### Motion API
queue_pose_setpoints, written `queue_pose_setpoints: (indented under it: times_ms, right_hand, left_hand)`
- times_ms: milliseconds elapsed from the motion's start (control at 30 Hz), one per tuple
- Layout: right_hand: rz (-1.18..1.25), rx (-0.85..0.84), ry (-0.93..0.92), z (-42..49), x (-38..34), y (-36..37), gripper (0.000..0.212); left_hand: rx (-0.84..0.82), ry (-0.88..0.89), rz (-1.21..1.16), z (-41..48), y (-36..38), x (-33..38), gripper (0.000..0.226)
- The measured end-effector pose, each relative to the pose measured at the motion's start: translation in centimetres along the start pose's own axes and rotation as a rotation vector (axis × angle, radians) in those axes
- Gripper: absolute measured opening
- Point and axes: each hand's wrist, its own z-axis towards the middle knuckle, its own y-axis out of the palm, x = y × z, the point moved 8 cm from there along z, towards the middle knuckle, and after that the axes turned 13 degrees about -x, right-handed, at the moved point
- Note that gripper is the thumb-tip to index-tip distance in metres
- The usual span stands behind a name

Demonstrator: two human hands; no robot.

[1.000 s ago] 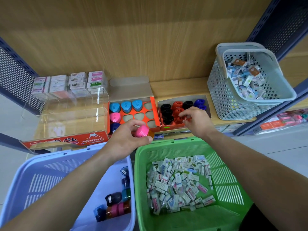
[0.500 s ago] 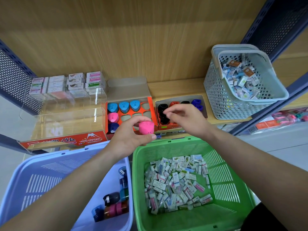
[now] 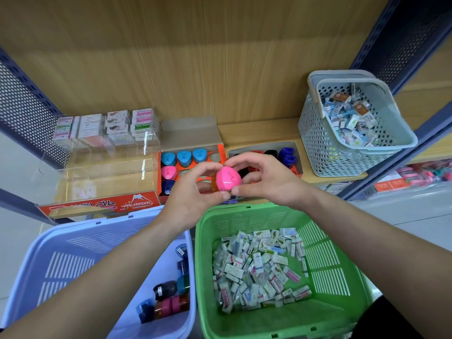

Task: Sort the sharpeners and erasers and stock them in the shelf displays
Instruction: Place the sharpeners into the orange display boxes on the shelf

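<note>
Both hands meet in the middle of the frame, clamped on 1 pink sharpener (image 3: 228,179). The left hand (image 3: 193,192) grips it from the left with thumb below and fingers curled over the top. The right hand (image 3: 266,182) pinches its right side between thumb and fingertips. The sharpener is held in the air in front of the shelf (image 3: 259,133), above the gap between 2 baskets, with an orange see-through part showing on its left side.

Behind the hands, an orange display tray (image 3: 221,152) sits on the shelf. It holds 3 blue sharpeners (image 3: 184,157) in its top row, 1 pink one (image 3: 168,172) below them and 1 dark blue one (image 3: 167,187) lower still. Just right of it, a grey box (image 3: 297,152) holds black, red and blue sharpeners, partly hidden by the right hand.

At left centre stands a clear eraser display (image 3: 107,167) with stacked eraser packs (image 3: 107,128) at its back. At upper right, a pale grey basket (image 3: 318,143) on the shelf is filled with small packets.

In the lower part of the frame, a lavender basket (image 3: 61,253) at left holds a few loose sharpeners (image 3: 168,297). A green basket (image 3: 330,265) at right holds a heap of wrapped erasers (image 3: 259,267).
</note>
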Motion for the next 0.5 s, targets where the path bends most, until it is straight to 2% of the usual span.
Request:
queue_pose_setpoints:
  times_ms: [333,500]
  right_hand:
    - [-0.136,0.007,-0.029,1.1,-1.0,2.7,0.049]
    - [-0.13,-0.065,-0.032,1.9,-1.1,4.7,0.047]
  left_hand:
    - [-0.005,-0.031,-0.082,-1.9,-2.2,-1.7,0.053]
    - [-0.073,-0.053,-0.054,-3.6,-3.1,-2.4,0.05]
